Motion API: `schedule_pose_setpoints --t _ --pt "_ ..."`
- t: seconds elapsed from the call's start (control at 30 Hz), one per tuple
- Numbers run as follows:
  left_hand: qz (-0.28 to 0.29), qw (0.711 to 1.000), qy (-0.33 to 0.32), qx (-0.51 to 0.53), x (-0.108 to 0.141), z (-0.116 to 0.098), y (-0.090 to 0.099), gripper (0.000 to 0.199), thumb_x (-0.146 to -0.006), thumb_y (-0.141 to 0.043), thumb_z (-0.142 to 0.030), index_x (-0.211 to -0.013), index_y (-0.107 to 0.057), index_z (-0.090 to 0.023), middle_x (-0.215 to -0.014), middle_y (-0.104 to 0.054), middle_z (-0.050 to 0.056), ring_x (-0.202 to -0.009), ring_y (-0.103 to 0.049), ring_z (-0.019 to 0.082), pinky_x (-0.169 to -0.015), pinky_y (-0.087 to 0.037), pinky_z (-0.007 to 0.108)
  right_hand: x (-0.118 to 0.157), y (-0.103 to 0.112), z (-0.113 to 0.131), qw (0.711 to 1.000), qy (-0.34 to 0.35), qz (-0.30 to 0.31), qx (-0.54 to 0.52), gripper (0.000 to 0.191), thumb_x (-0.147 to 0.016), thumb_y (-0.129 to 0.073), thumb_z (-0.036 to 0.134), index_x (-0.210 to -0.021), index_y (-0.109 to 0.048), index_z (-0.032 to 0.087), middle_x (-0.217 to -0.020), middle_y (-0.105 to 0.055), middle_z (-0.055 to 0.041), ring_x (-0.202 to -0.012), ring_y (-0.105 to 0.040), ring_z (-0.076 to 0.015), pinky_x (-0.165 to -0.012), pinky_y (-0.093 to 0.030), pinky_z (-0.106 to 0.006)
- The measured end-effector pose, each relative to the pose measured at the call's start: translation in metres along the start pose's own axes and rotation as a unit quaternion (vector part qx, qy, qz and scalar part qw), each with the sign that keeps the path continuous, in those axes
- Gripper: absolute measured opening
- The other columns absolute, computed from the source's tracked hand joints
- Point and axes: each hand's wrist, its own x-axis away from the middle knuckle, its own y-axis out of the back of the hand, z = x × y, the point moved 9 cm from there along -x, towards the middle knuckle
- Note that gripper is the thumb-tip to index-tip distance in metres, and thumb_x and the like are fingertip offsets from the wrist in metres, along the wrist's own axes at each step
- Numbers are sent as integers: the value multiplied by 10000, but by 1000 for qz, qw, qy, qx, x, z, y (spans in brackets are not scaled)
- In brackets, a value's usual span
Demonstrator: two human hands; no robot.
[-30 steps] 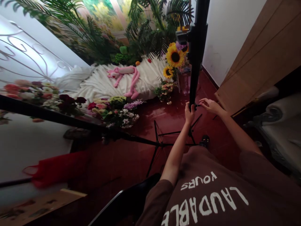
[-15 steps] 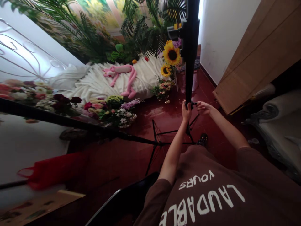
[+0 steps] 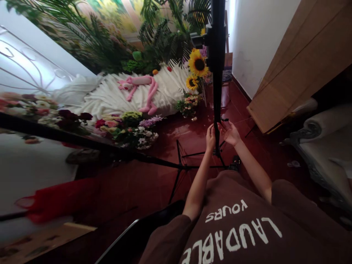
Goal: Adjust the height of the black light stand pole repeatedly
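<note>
Both forearms reached forward, converging—the left hand (image 3: 210,138) with fingers together and pointing up, its grip impossible to tell, the right hand (image 3: 231,135) open, palm showing, fingers loosely spread. The black tripod stand's pole (image 3: 217,91) stood between them, its knob (image 3: 225,120) just beside the right fingers.

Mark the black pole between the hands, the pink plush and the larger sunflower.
Black pole (image 3: 217,90): head view, bare shaft.
Pink plush (image 3: 143,80): head view, pale belly.
Larger sunflower (image 3: 199,65): head view, dark centre.
</note>
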Motion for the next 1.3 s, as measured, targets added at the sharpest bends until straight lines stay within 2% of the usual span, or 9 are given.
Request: schedule_pose_setpoints --t 0.1,0.2,0.37,0.47,0.6,0.77,1.03,1.17,1.3 --pt "-56 983 173 2 48 70 57 661 -939 -322 -717 -1171 -628 -180 -1220 -690 157 -1099 -675 207 -948 -518 388 6 10 -37 998 -46 -40 5 313 -1016 -398 232 -954 -699 176 -821 -776 -42 -676 -714 -98 -595 -569 -163" --pt "-227 928 295 -14 105 115 158 588 -949 -348 -675 -1036 -620 -160 -1029 -710 141 -910 -712 212 -807 -554 380 6 16 -84 992 -104 -52 52 272 -990 -421 180 -976 -692 180 -814 -777 -40 -667 -721 -101 -599 -578 -172" --pt "-554 800 205 -108 171 71 341 459 -1025 -193 -525 -1149 -494 -201 -1182 -616 146 -1051 -672 187 -893 -542 359 0 6 -163 977 -191 -25 94 271 -988 -405 167 -1018 -675 167 -846 -779 -54 -694 -732 -107 -614 -584 -184" --pt "-588 791 82 -148 165 22 401 420 -1035 -252 -483 -1181 -502 -179 -1222 -626 162 -1119 -655 187 -991 -517 369 -4 -19 -216 959 -264 9 101 293 -1009 -367 173 -1038 -658 160 -855 -775 -58 -697 -730 -111 -610 -584 -191" --pt "-409 891 -32 -194 107 -19 406 471 -1011 -376 -546 -1266 -539 -186 -1336 -620 160 -1260 -605 194 -1098 -462 364 -9 -73 -293 925 -358 59 107 306 -1049 -339 242 -1047 -629 142 -844 -755 -70 -659 -708 -119 -566 -563 -196" --pt "-370 907 22 -200 83 -17 403 526 -930 -546 -594 -1243 -591 -174 -1302 -650 183 -1225 -639 240 -1048 -494 370 -15 -138 -365 890 -429 105 114 428 -1053 -356 494 -823 -525 174 -656 -632 -23 -479 -541 -89 -379 -374 -146" --pt "-342 922 19 -181 82 -17 413 465 -915 -570 -593 -1111 -625 -174 -1071 -724 140 -993 -707 213 -926 -528 346 -54 -163 -365 885 -217 176 373 356 -975 -417 299 -644 -297 247 -479 -254 95 -436 -216 -94 -413 -222 -183" --pt "-321 931 11 -176 80 -15 415 487 -911 -542 -634 -1106 -615 -194 -1050 -713 121 -965 -699 208 -904 -527 346 -68 -187 -326 705 101 245 658 225 -788 -635 207 -688 -435 227 -592 -466 50 -588 -414 -121 -545 -276 -220" --pt "-291 935 -11 -204 76 -23 416 434 -926 -534 -609 -1050 -616 -201 -1028 -686 111 -986 -673 212 -950 -506 366 -62 -203 -319 480 211 291 800 50 -873 -592 266 -888 -594 219 -922 -701 -64 -799 -594 -199 -609 -277 -265"
